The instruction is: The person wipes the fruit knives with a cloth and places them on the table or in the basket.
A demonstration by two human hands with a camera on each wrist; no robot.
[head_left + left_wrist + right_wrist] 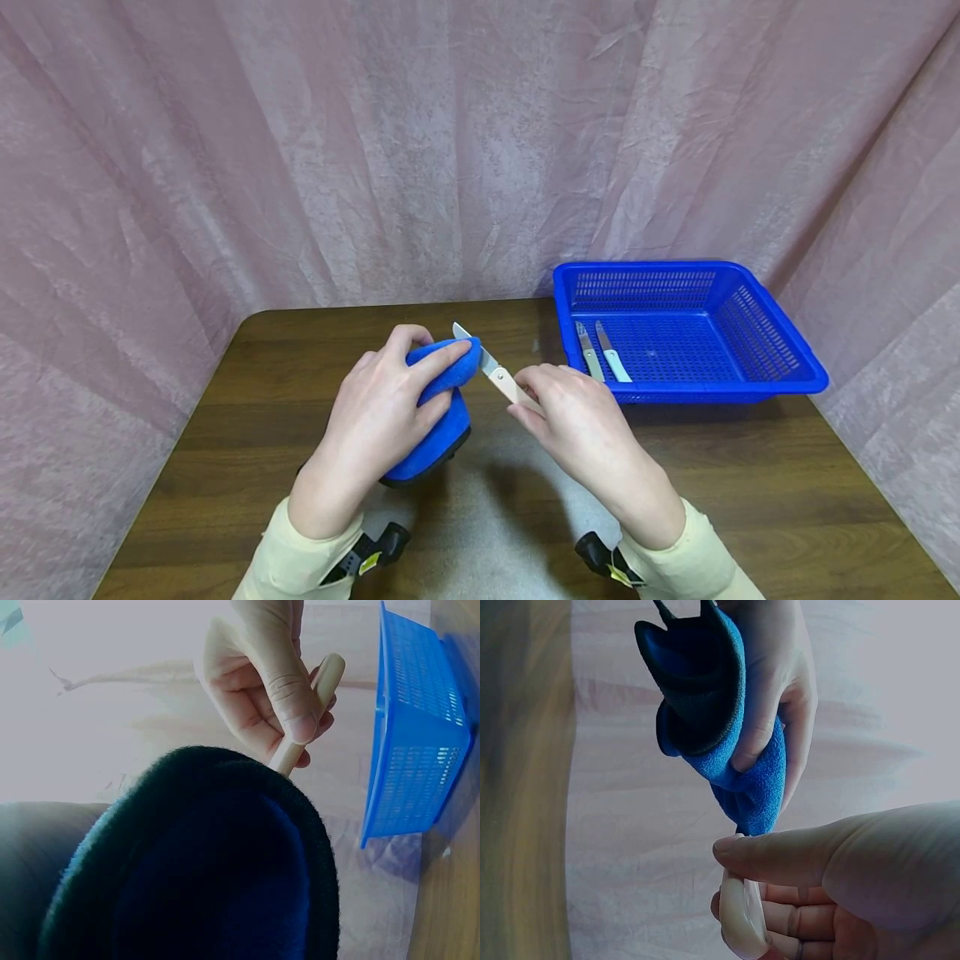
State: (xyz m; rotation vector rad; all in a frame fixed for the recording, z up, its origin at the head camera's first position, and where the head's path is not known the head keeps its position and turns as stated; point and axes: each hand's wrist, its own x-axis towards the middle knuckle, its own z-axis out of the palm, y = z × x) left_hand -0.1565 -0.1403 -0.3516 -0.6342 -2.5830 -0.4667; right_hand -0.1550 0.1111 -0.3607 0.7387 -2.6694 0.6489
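My left hand [378, 412] grips a folded blue cloth [437, 437] with dark edging, index finger laid along its top fold. The cloth wraps over the middle of a knife blade [487, 362], whose tip sticks out beyond the fold. My right hand [581, 421] pinches the knife's cream handle [510, 386] between thumb and fingers, the blade angled up to the left. In the left wrist view the dark-edged cloth [225, 847] hides the blade, and only the handle [327, 679] shows. The right wrist view has the cloth [757, 791] just beyond my right thumb.
A blue plastic basket [690, 387] with mesh walls stands at the back right of the wooden table [247, 400]. Inside lie two knives, one with a grey-beige handle [593, 364] and one with a pale handle [618, 365]. A pink curtain [420, 150] hangs behind the table.
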